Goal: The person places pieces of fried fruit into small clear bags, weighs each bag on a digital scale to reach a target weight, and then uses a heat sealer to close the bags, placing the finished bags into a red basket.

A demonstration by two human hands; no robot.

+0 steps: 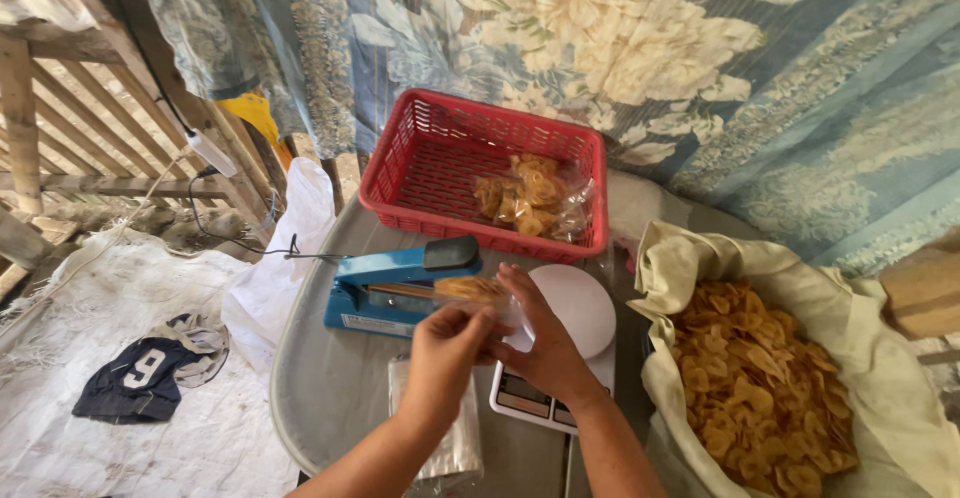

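While both hands (500, 343) pinch a clear chip bag (480, 293), sealer (395, 288) half hidden, scale (560, 358) partly covered

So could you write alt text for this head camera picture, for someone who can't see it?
Two bare hands, left hand and right hand, hold a small clear bag of chips at a blue heat sealer on a grey tray table. Nearby are a white kitchen scale, a red basket holding a filled bag, and a cloth-lined sack of chips.
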